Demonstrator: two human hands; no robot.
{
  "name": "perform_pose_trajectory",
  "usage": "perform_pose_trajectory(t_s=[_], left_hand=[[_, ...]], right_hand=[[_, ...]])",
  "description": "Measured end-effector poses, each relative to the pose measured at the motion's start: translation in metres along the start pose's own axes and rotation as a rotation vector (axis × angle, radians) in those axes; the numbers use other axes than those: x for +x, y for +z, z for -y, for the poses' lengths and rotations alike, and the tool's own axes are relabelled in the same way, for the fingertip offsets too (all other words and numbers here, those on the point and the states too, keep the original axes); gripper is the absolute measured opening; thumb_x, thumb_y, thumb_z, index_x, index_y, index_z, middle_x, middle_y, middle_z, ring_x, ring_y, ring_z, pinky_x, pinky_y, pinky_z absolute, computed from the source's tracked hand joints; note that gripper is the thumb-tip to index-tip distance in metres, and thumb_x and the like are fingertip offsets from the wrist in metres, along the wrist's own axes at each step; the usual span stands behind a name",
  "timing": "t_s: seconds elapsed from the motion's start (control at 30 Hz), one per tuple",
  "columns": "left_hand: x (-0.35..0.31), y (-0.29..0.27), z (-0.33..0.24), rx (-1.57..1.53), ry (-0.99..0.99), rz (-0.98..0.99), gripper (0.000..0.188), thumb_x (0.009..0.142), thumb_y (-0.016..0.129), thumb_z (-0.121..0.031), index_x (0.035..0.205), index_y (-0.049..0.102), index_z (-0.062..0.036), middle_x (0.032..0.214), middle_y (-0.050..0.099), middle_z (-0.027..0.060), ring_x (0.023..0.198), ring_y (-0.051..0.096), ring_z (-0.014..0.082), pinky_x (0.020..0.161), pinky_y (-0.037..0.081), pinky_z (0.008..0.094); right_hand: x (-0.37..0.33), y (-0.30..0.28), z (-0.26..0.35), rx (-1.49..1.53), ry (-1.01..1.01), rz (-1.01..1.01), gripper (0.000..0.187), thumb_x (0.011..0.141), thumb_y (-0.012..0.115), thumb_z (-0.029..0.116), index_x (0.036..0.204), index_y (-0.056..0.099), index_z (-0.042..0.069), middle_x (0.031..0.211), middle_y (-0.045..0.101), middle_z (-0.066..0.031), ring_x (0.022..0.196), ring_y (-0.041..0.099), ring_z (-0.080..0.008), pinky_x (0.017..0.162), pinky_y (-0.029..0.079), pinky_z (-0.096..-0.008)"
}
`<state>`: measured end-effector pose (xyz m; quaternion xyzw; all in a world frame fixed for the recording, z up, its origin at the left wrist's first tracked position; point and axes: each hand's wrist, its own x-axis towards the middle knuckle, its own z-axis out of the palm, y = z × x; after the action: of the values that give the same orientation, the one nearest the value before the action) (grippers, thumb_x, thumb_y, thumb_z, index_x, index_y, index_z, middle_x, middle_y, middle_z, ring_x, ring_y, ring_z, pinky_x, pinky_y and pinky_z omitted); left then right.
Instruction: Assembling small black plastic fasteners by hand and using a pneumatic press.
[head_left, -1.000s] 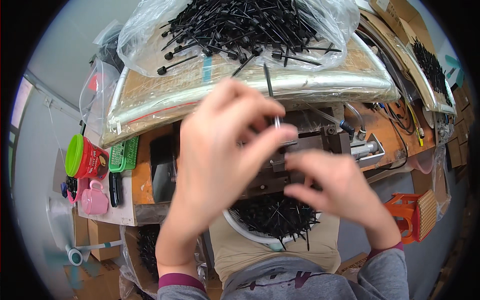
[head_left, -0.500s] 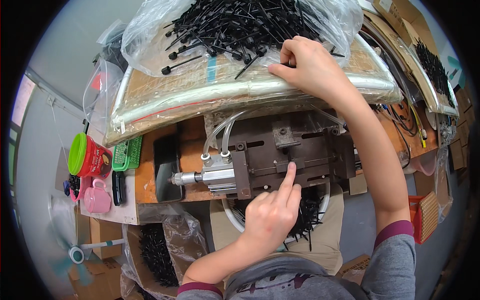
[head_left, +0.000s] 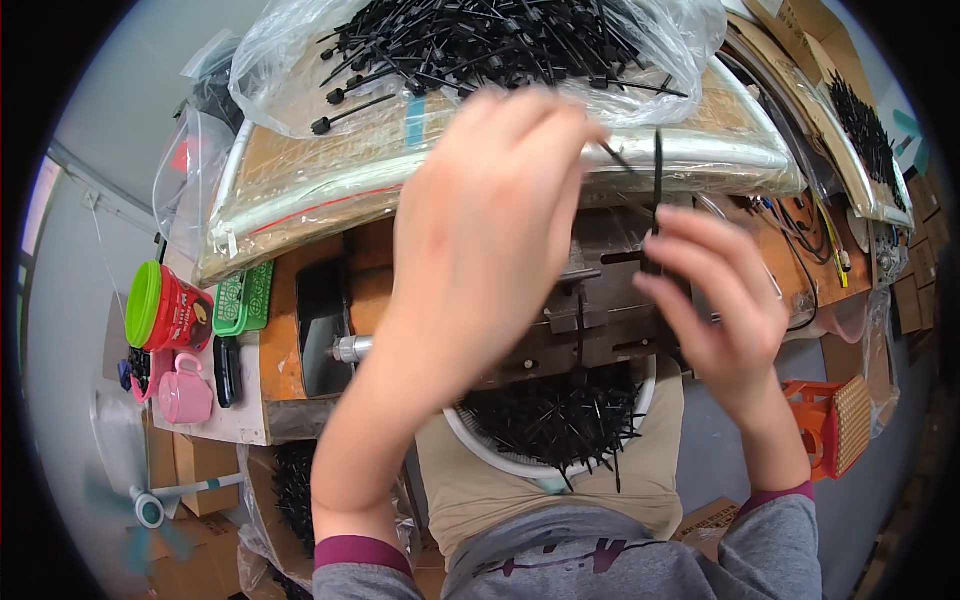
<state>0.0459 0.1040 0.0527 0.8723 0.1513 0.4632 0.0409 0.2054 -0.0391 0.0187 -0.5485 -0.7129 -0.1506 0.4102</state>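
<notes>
My left hand (head_left: 485, 205), blurred, is raised above the dark metal clamping fixture (head_left: 615, 325), covering much of it. A thin black rod (head_left: 618, 158) sticks out from its pinched fingertips. My right hand (head_left: 730, 305) is to the right of the fixture, its fingers closed on a slim black knob-ended rod (head_left: 658, 185) that points upward. Another black rod (head_left: 580, 325) shows at the middle of the fixture. Beyond my hands, a heap of similar black rods (head_left: 490, 45) lies on clear plastic. A white round basket (head_left: 652, 400) on my lap holds more of them.
A padded, plastic-wrapped board edge (head_left: 320, 215) runs across the far side. At left are a phone (head_left: 323, 330), a green basket (head_left: 243, 298), a red tub (head_left: 185, 312) and a pink cup (head_left: 186, 392). An orange stool (head_left: 825, 425) stands at right.
My left hand has risen from the fixture toward the heap. My right hand has come back from the heap to the fixture's right side with a black rod. The basket is more exposed.
</notes>
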Motion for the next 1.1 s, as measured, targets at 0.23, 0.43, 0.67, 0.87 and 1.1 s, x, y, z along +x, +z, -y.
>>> perform_pose_trajectory(t_s=[0.23, 0.43, 0.67, 0.87, 1.1], left_hand=[[0.047, 0.038, 0.048, 0.308, -0.031, 0.527, 0.02, 0.084, 0.065, -0.006, 0.101, 0.075, -0.0025, 0.104, 0.074, 0.0145, 0.098, 0.069, 0.0338, 0.09, 0.054, 0.0404], [0.024, 0.013, 0.038, -0.069, -0.067, 0.087, 0.015, 0.088, 0.073, -0.008, 0.1, 0.074, -0.0001, 0.093, 0.074, 0.0106, 0.078, 0.073, 0.0208, 0.066, 0.057, 0.0324], [-0.024, -0.053, -0.014, -0.47, -0.403, 0.106, 0.023, 0.077, 0.08, 0.005, 0.099, 0.073, 0.0059, 0.116, 0.065, 0.0132, 0.089, 0.068, 0.0131, 0.064, 0.057, 0.0206], [-0.082, -0.061, -0.038, -0.221, -0.298, 0.295, 0.032, 0.074, 0.083, -0.001, 0.104, 0.073, 0.0014, 0.135, 0.063, 0.0204, 0.098, 0.072, 0.0248, 0.076, 0.061, 0.0321], [-0.122, -0.017, -0.079, -0.078, -0.311, 0.355, 0.028, 0.075, 0.083, -0.009, 0.1, 0.072, -0.0015, 0.134, 0.064, 0.0197, 0.076, 0.073, 0.0236, 0.064, 0.057, 0.0306]], right_hand=[[-0.058, 0.012, 0.044, 0.073, 0.117, 0.366, 0.032, 0.074, 0.08, 0.001, 0.101, 0.064, 0.0, 0.133, 0.063, -0.0226, 0.094, 0.07, -0.0313, 0.079, 0.057, -0.0357], [-0.054, 0.025, 0.048, -0.106, 0.066, 0.484, 0.027, 0.075, 0.078, 0.008, 0.096, 0.062, 0.004, 0.134, 0.065, -0.0187, 0.057, 0.057, -0.0189, 0.059, 0.05, -0.0286], [-0.028, 0.01, 0.043, -0.139, -0.014, 0.584, 0.025, 0.075, 0.076, 0.016, 0.086, 0.056, 0.007, 0.114, 0.071, -0.0181, 0.055, 0.063, -0.0166, 0.056, 0.051, -0.0311], [0.085, 0.032, -0.014, 0.069, 0.057, 0.19, 0.02, 0.083, 0.079, 0.02, 0.09, 0.07, 0.004, 0.079, 0.072, -0.0053, 0.063, 0.064, -0.0143, 0.059, 0.051, -0.0288], [0.208, 0.113, -0.07, -0.433, 0.148, 0.128, 0.05, 0.08, 0.078, 0.037, 0.104, 0.065, -0.005, 0.104, 0.067, -0.0204, 0.103, 0.065, -0.0355, 0.088, 0.054, -0.0449]])
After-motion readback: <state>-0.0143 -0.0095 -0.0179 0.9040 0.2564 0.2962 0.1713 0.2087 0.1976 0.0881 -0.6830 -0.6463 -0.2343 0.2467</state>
